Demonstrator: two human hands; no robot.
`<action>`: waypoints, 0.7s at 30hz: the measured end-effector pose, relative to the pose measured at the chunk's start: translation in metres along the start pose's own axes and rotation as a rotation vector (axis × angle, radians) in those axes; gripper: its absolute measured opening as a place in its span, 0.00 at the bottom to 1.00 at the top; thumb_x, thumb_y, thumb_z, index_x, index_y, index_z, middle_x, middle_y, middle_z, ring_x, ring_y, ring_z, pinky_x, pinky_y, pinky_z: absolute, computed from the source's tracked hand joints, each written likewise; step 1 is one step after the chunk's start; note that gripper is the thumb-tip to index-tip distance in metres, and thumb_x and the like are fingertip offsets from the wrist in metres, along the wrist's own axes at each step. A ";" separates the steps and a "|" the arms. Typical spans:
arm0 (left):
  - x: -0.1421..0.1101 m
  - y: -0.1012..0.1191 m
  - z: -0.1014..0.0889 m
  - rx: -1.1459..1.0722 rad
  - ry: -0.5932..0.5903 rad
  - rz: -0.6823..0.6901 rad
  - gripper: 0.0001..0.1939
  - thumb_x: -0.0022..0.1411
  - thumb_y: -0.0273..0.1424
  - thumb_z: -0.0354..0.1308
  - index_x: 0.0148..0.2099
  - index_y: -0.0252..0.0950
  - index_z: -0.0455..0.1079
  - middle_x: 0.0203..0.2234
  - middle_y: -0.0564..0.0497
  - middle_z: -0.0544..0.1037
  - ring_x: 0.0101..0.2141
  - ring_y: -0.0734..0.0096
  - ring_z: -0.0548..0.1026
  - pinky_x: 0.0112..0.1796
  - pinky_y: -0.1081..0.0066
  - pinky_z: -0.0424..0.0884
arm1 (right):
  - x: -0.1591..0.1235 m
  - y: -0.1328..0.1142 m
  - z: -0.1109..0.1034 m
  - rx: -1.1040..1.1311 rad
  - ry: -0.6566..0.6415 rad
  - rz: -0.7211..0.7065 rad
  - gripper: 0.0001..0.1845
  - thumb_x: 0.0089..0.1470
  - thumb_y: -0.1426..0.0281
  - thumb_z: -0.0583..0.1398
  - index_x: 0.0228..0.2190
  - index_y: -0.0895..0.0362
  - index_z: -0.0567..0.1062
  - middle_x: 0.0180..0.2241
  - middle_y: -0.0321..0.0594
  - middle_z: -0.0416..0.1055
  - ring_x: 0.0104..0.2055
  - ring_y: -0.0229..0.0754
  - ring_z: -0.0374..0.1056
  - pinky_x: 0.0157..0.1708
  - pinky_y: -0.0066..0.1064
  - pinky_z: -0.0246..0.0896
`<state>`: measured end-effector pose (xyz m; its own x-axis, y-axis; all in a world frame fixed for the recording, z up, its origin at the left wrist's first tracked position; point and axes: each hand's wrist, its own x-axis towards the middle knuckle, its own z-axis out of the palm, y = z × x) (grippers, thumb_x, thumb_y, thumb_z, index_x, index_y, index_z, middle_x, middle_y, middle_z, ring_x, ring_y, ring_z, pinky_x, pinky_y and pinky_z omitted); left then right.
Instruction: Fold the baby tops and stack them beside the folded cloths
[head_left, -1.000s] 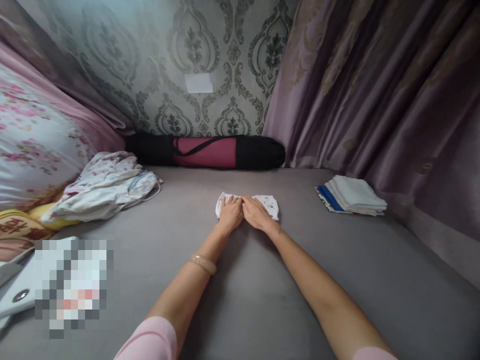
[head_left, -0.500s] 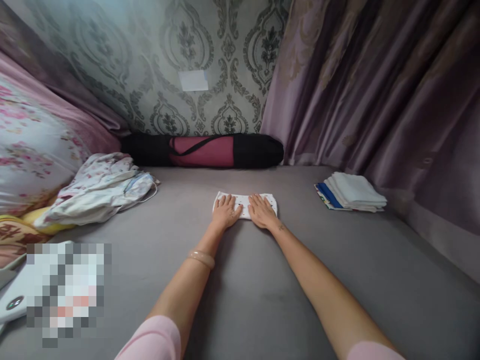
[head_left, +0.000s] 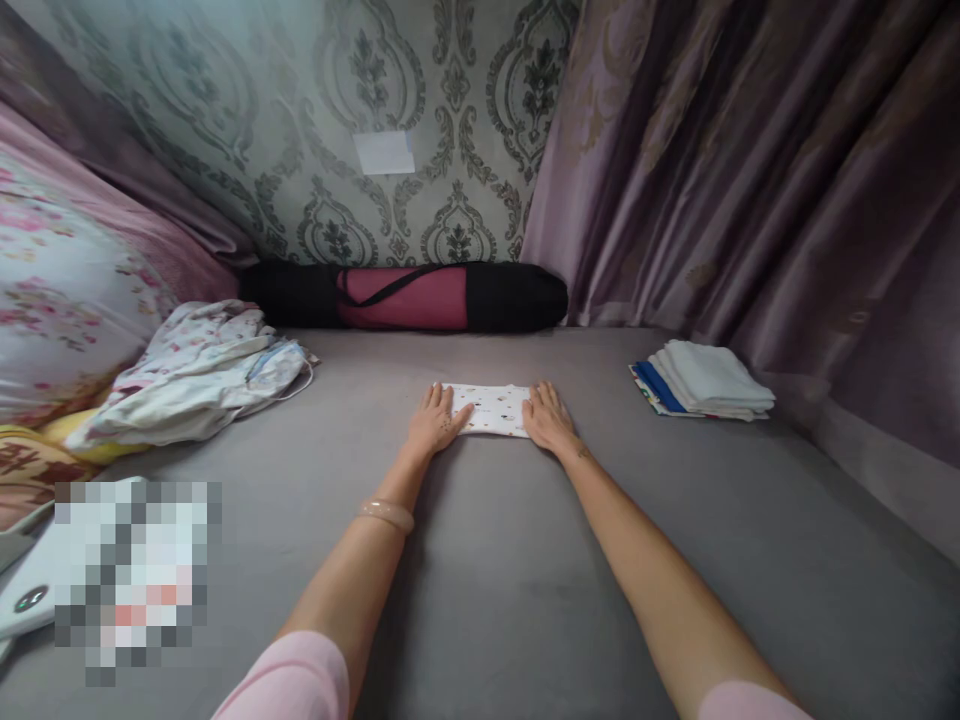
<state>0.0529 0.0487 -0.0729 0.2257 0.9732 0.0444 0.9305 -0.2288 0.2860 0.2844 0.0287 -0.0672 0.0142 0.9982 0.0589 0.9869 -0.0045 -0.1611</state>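
Note:
A small folded white cloth with tiny coloured dots [head_left: 491,408] lies flat on the grey bed surface [head_left: 510,560]. My left hand [head_left: 433,422] rests flat on its left end, fingers stretched out. My right hand [head_left: 549,418] lies flat on its right end, fingers also spread. Both palms press down on the cloth and neither hand grips anything. A pale bangle [head_left: 385,514] circles my left wrist.
A stack of folded cloths [head_left: 705,378] sits to the right near the purple curtain [head_left: 757,170]. A heap of unfolded floral clothes [head_left: 199,372] lies to the left by a floral pillow [head_left: 60,300]. A black and maroon roll bag [head_left: 405,297] lies along the wall.
My hands have slid apart from the middle of the cloth out to its two ends, and the cloth now lies flatter and wider between them.

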 end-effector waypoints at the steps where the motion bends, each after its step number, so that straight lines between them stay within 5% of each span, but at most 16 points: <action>1: 0.000 -0.001 0.000 0.002 0.004 0.011 0.40 0.67 0.52 0.34 0.67 0.25 0.50 0.66 0.33 0.50 0.67 0.51 0.45 0.62 0.59 0.47 | 0.001 0.003 0.001 0.005 -0.001 0.014 0.32 0.64 0.64 0.40 0.63 0.69 0.55 0.67 0.53 0.45 0.69 0.50 0.39 0.65 0.39 0.34; 11: -0.016 -0.030 -0.004 -0.099 0.006 0.001 0.30 0.70 0.41 0.36 0.67 0.30 0.52 0.67 0.37 0.52 0.66 0.58 0.51 0.62 0.61 0.52 | 0.015 0.017 -0.006 0.158 -0.090 0.075 0.31 0.65 0.65 0.39 0.64 0.66 0.56 0.67 0.48 0.47 0.68 0.45 0.44 0.64 0.37 0.40; 16: -0.029 -0.042 0.000 -0.193 0.099 -0.020 0.29 0.70 0.40 0.37 0.66 0.30 0.54 0.65 0.37 0.56 0.64 0.60 0.55 0.61 0.61 0.55 | 0.022 0.014 -0.016 0.187 -0.003 0.140 0.33 0.64 0.70 0.31 0.65 0.69 0.51 0.66 0.50 0.48 0.68 0.40 0.45 0.63 0.34 0.43; 21: -0.034 -0.042 -0.002 -0.207 0.116 0.038 0.28 0.69 0.38 0.38 0.65 0.29 0.56 0.65 0.37 0.56 0.64 0.61 0.55 0.61 0.61 0.55 | 0.003 -0.017 -0.014 0.108 0.031 -0.127 0.33 0.64 0.62 0.38 0.64 0.67 0.53 0.68 0.49 0.44 0.69 0.46 0.38 0.66 0.39 0.35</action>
<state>0.0058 0.0255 -0.0849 0.2137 0.9629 0.1651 0.8405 -0.2673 0.4713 0.2697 0.0304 -0.0509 -0.1033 0.9879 0.1155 0.9581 0.1300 -0.2552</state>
